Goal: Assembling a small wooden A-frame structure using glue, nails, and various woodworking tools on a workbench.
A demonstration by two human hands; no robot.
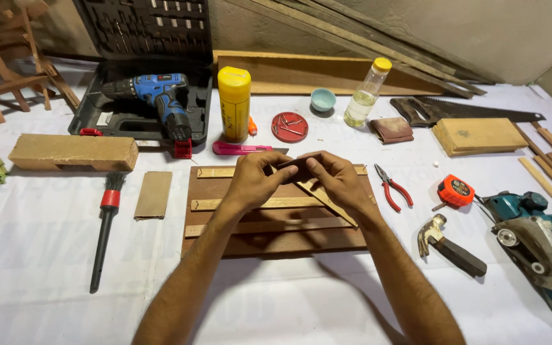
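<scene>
Head view: both hands meet over the dark board, the left hand and right hand pinching a thin wooden strip that slants toward five o'clock. Such a thin strip could snap or slip if squeezed unevenly. At eleven o'clock stands a yellow cylindrical container; at one o'clock, a clear yellow-capped bottle.

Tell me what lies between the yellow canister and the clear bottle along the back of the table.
In the head view, a red lid holding nails and a small teal bowl lie between the yellow canister and the clear bottle.
</scene>
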